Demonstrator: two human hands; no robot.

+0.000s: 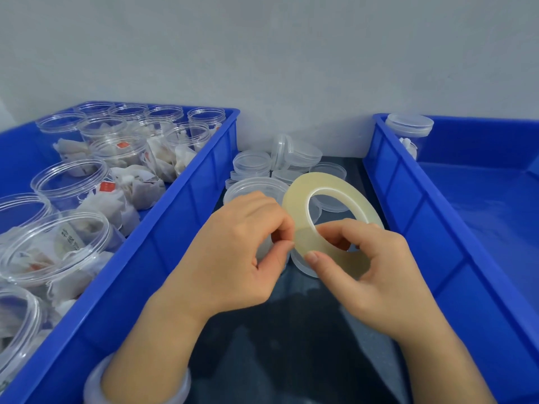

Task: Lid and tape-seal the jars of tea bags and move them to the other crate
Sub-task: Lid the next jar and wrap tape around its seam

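Left crate (175,228): big, blue, packed with open jars (70,182) of tea bags. No lids on yet. Sits close for easy reach.
Right crate (423,214): one lidded jar (409,126) in far corner, likely finished.
Dark table (291,345) between crates: work spot.
Right hand (379,272): grips tape roll (303,196), finger through hole, to steady it.
Left hand (233,249): pinches at roll's edge, likely hunting tape end.
Loose lids (253,161): piled just behind, handy to grab.
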